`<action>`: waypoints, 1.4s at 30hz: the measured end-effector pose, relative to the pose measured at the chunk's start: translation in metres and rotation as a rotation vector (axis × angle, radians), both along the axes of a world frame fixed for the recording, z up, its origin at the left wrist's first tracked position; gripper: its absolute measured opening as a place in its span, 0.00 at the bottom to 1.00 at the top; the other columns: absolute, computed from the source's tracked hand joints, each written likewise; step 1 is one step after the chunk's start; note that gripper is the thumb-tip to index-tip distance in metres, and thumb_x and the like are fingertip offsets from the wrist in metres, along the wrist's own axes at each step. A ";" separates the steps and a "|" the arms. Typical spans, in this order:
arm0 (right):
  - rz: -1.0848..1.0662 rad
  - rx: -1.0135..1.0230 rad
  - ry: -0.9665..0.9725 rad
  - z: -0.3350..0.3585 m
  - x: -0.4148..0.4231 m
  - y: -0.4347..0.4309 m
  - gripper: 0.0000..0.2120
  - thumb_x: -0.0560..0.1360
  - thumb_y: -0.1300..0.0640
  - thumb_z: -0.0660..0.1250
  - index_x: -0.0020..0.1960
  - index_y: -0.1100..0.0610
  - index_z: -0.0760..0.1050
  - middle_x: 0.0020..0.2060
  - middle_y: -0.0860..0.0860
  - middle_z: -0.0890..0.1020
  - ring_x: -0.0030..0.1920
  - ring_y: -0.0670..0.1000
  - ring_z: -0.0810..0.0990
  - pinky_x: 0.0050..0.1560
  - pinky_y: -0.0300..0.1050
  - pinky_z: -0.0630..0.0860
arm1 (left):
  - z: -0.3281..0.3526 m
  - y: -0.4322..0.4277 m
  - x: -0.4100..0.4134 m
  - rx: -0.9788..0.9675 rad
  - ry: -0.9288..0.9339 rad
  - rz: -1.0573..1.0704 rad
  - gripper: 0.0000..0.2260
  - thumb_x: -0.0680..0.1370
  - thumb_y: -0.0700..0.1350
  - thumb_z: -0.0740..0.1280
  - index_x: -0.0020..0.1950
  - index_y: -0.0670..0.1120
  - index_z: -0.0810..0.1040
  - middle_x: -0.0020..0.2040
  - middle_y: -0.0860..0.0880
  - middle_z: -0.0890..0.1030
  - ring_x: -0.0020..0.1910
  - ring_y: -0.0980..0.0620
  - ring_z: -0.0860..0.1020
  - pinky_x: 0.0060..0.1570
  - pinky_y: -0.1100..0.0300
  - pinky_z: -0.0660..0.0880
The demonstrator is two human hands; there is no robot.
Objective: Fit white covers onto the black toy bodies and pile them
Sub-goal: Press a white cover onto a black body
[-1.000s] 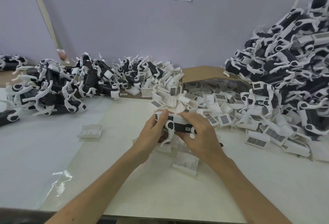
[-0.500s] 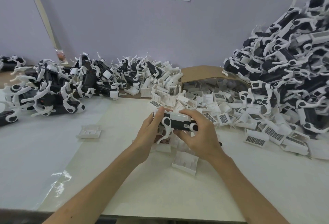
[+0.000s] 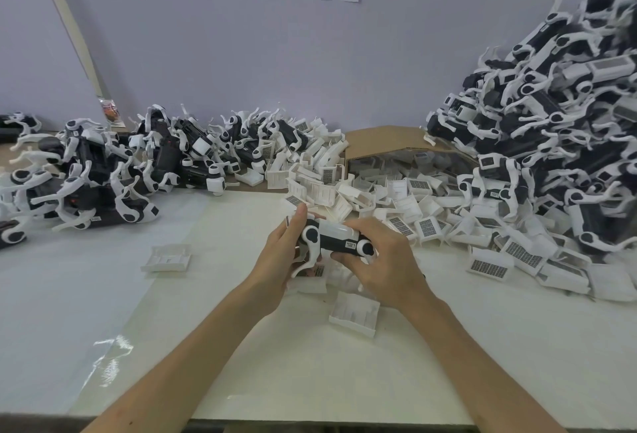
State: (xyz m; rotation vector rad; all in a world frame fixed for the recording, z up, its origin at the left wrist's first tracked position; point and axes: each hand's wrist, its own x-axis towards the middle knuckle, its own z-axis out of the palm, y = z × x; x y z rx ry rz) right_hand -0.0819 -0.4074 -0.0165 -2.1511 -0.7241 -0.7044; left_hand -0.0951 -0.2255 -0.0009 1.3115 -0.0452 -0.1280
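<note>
Midway between both hands, left hand [image 3: 279,260] and right hand [image 3: 389,263] gripping: black toy body [image 3: 336,243].

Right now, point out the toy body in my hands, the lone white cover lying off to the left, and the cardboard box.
toy body [image 3: 339,243], head view, black side panel.
lone white cover [image 3: 167,258], head view, open inner face.
cardboard box [image 3: 381,141], head view, brown top flap.

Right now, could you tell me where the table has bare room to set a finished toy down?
The near table between the forearms is bare, as is the left stretch around the lone white cover. Crowded: loose covers behind the hands, toy piles left and right.
</note>
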 end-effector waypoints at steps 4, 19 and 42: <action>0.007 0.058 0.092 -0.001 0.000 0.000 0.20 0.73 0.57 0.76 0.63 0.56 0.77 0.53 0.48 0.81 0.53 0.46 0.79 0.54 0.36 0.75 | -0.003 0.000 0.000 -0.021 0.002 -0.010 0.32 0.67 0.69 0.66 0.62 0.48 0.79 0.48 0.47 0.84 0.41 0.53 0.83 0.39 0.60 0.79; 0.064 0.005 0.021 -0.001 -0.002 -0.004 0.23 0.74 0.51 0.71 0.68 0.51 0.74 0.56 0.40 0.79 0.54 0.45 0.80 0.53 0.39 0.77 | -0.003 0.003 -0.006 0.064 -0.335 -0.272 0.19 0.74 0.54 0.71 0.62 0.47 0.79 0.38 0.51 0.79 0.33 0.53 0.75 0.36 0.61 0.75; 0.320 0.814 0.995 0.017 0.008 -0.019 0.19 0.79 0.64 0.61 0.68 0.58 0.74 0.47 0.59 0.80 0.36 0.54 0.79 0.36 0.43 0.77 | 0.002 0.004 0.002 -0.164 -0.149 -0.027 0.24 0.72 0.56 0.63 0.63 0.43 0.76 0.34 0.41 0.73 0.31 0.45 0.70 0.36 0.52 0.68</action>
